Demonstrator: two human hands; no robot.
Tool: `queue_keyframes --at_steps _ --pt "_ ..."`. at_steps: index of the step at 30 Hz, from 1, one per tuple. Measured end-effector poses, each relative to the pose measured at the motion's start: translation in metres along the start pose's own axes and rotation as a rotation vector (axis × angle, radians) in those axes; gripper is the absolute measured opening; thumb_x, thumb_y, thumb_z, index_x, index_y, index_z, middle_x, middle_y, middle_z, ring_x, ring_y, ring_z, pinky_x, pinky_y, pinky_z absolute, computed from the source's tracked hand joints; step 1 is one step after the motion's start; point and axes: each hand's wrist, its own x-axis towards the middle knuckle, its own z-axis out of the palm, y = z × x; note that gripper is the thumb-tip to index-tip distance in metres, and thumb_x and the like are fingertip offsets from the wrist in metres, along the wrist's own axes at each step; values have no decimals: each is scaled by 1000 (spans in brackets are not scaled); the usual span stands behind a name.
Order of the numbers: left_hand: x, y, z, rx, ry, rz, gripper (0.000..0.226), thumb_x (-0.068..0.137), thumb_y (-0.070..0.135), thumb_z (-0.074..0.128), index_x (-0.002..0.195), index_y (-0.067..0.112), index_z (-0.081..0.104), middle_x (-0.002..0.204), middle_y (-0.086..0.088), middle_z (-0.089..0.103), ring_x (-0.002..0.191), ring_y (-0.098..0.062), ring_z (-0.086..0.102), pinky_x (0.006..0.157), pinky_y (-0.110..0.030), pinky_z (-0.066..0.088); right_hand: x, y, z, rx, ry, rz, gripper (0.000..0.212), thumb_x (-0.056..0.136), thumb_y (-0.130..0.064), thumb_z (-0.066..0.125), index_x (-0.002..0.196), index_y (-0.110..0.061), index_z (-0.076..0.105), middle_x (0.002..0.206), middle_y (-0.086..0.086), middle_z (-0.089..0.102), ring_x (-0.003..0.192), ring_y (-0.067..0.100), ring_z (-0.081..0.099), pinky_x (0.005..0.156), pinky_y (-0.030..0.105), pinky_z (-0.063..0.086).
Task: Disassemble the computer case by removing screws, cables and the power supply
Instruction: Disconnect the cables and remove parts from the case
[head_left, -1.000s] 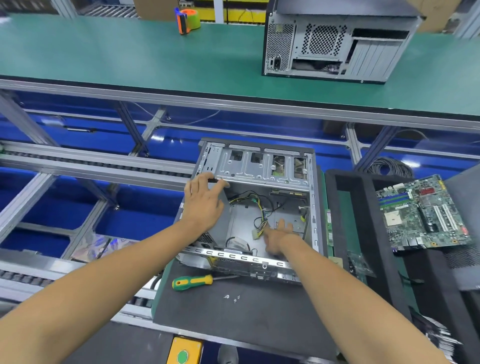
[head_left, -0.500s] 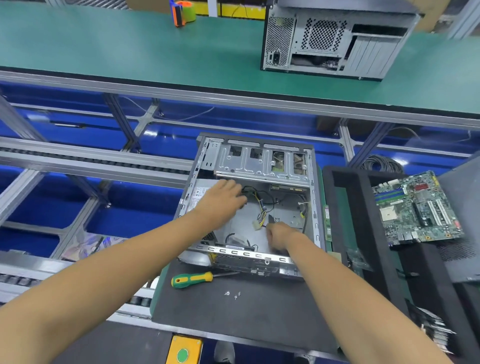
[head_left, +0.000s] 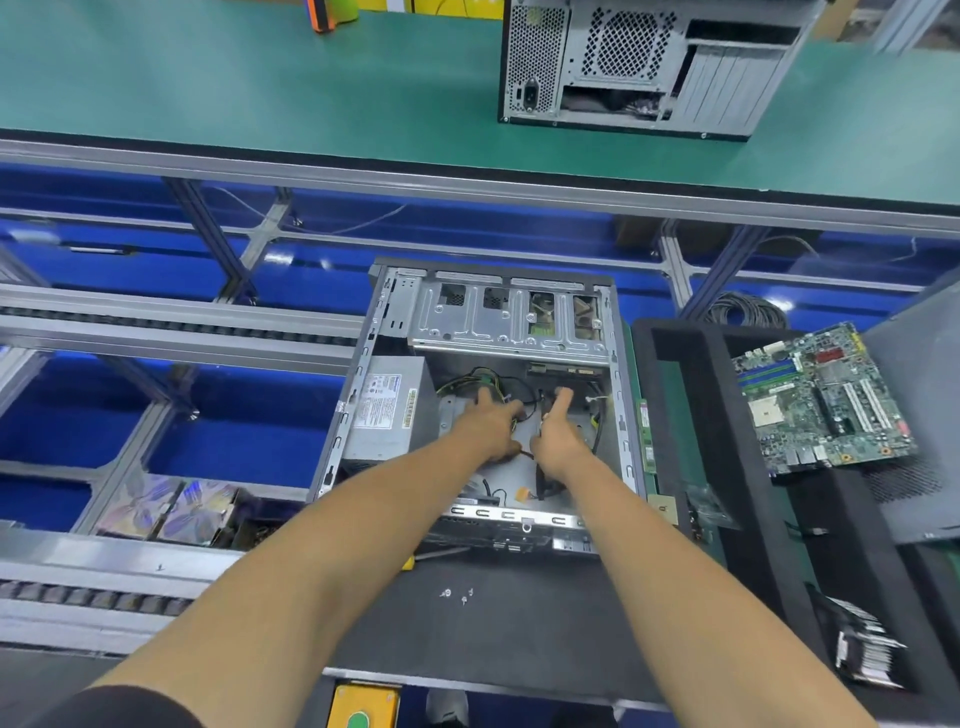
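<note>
The open computer case lies on its side on a black mat. A grey power supply sits in its left part. Yellow and black cables run from it across the case floor. My left hand is deep in the case, fingers curled into that cable bundle. Just to its right, my right hand grips a black cable that hangs down below it. Three loose screws lie on the mat in front of the case.
A screwdriver lies before the case, its handle mostly hidden by my left arm. A motherboard rests on black foam trays at the right. A second case stands on the green bench behind. Blue bins lie below left.
My left hand left the case's upper left edge and moved right into the cables. My right hand reached farther in and closed on a black cable.
</note>
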Motion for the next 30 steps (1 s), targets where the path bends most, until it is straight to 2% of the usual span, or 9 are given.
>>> queue_keyframes --at_steps 3,6,9,11,13,19,23,26,30 --pt "-2 -8 0 -86 75 -8 31 94 24 67 119 17 50 125 -15 53 112 -37 60 92 -43 53 3 -2 2 132 10 100 94 100 -16 56 155 -8 -20 110 11 48 85 28 55 74 39 48" --pt "-7 -17 -2 -120 65 -37 27 91 10 70 112 14 53 114 -12 64 107 -33 64 81 -35 50 6 -2 2 205 46 194 80 100 -19 57 155 0 2 90 13 53 75 26 54 63 34 45" --pt "-16 -18 -7 -214 -5 -52 32 87 2 73 100 19 49 104 -13 65 85 -30 65 65 -33 47 6 1 1 167 33 232 66 99 -20 57 148 6 22 97 16 56 81 28 57 62 32 44" --pt "-22 -21 -10 -358 -51 -43 33 89 -4 65 96 21 45 89 -13 67 66 -26 62 50 -27 44 5 2 0 165 -3 250 49 98 -20 56 136 7 40 89 15 58 78 29 59 62 37 49" --pt "-29 -23 -11 -479 -97 -41 31 95 -4 57 102 22 42 97 -15 71 61 -22 63 43 -23 40 2 3 -1 138 -52 253 25 99 -22 56 108 1 55 76 11 56 70 30 59 63 36 50" --pt "-44 -29 -11 -918 -171 -81 60 99 -10 53 133 21 14 120 -21 53 75 -23 75 59 -30 57 -3 0 -5 63 -149 254 23 101 -26 50 92 -4 51 75 11 53 62 24 52 52 27 37" --pt "-46 -38 -7 -1216 -134 -115 38 99 -6 59 123 10 35 117 -14 61 103 -25 72 65 -30 60 -2 0 -4 51 -175 245 24 101 -22 42 89 -5 53 93 14 56 82 28 55 65 30 42" --pt "-50 -39 -10 -1268 -141 -94 17 103 3 56 116 14 52 102 -6 67 82 -11 71 59 -20 52 -1 -2 -4 128 -142 254 22 99 -23 43 94 -5 56 84 11 56 72 25 52 61 30 39" --pt "-53 -37 -13 -1230 -101 -80 35 104 -5 45 130 17 54 101 -7 65 68 -9 54 52 -17 39 1 -5 -6 219 -99 236 16 94 -15 43 92 -5 54 81 13 61 71 27 56 59 30 36"
